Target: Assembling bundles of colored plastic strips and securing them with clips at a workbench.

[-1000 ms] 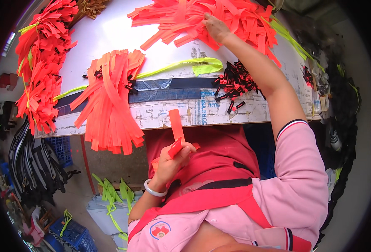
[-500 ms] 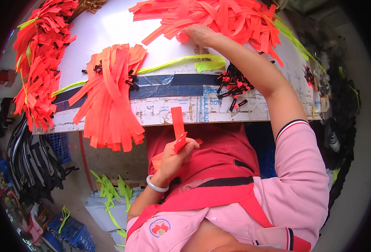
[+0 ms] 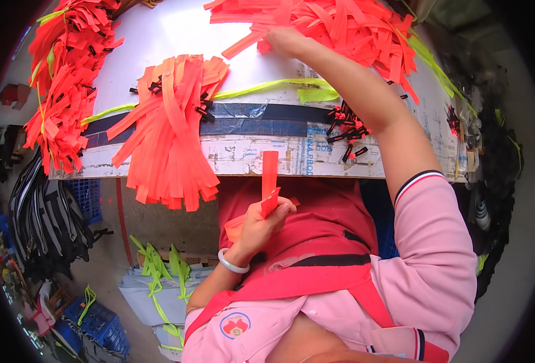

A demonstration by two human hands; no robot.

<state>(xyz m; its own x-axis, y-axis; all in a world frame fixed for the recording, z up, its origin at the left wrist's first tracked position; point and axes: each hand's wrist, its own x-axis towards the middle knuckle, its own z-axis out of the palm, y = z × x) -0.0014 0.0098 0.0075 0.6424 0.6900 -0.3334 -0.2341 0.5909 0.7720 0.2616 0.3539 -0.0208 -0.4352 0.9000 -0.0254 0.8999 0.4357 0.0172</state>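
My left hand (image 3: 266, 222), with a pale bangle at the wrist, is closed around orange-red fabric strips (image 3: 270, 169) in front of the table's near edge. One strip stands up from the fist; another is folded over the fingers. My right arm stretches across the table to a large heap of similar strips (image 3: 346, 30). There my right hand (image 3: 287, 42) has its fingers bent down at the heap's left edge, closed on a strip; the fingertips are partly hidden. A bundle of strips with black clips (image 3: 169, 133) hangs over the near edge, left of my left hand.
Small black clips with red bits (image 3: 347, 130) lie under my right forearm. Bright yellow-green tape (image 3: 267, 86) runs across the white tabletop (image 3: 158, 36). More bunched strips (image 3: 59, 91) hang at the left. Below stand blue crates (image 3: 101, 327) and grey sheets with yellow-green ties (image 3: 140, 287).
The whole view has shifted slightly, so the table appears farther right. Against the heap, my right hand has moved a little left and away. My left hand keeps its hold on the strips.
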